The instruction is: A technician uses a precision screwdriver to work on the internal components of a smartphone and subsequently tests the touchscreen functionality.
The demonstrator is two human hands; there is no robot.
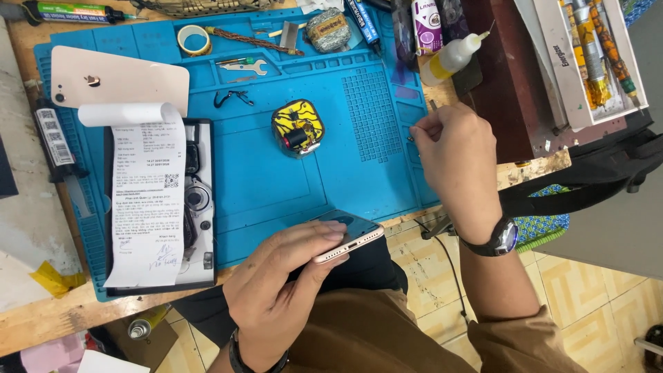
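A person's left hand [290, 283] grips a phone [349, 235] by its bottom end at the near edge of a blue mat [345, 179], thumb pressed across the dark glass, fingers curled beneath; the phone's port end faces the camera. At about two o'clock from the phone, the right hand [456, 155], a watch [501, 238] on its wrist, hovers over the mat's right edge with thumb and forefinger pinched together on something too small to make out.

At eleven o'clock from the phone, mid-mat, sits a yellow-and-black gadget [298, 128]. Well to the phone's nine o'clock, a long receipt [148, 197] drapes over an opened device [197, 204], and above that, at the mat's ten o'clock corner, lies a pale pink back cover [117, 79]. Along the mat's far edge are a tape roll [194, 39] and a small wrench [250, 66]. A squeeze bottle [452, 56] rests at the mat's one o'clock corner, just beyond the right hand.
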